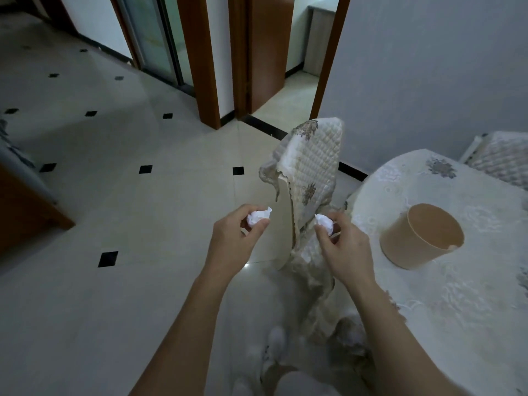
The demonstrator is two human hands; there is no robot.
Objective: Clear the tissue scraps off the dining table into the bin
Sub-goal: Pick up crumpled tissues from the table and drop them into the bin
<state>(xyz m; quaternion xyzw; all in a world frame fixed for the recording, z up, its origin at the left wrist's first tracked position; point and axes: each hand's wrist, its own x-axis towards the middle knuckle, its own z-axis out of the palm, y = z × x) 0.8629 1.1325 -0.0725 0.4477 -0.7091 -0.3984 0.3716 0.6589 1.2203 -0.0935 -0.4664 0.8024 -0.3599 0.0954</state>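
My left hand (233, 235) pinches a crumpled white tissue scrap (258, 216) between thumb and fingers, held out over the floor. My right hand (344, 248) grips a second crumpled tissue scrap (324, 222) just left of the table's edge. The dining table (457, 295) on the right wears a pale lace cloth. A tan round bin (423, 238) stands on it, open top tilted toward me, a small white scrap at its inner rim. Both hands are left of the bin, apart from it.
A chair (308, 181) with a quilted floral cover stands between my hands and the table. A second covered chair (505, 158) sits at the far right. Tiled floor spreads to the left, with wooden door frames (208, 67) beyond. My white shoes (274, 350) show below.
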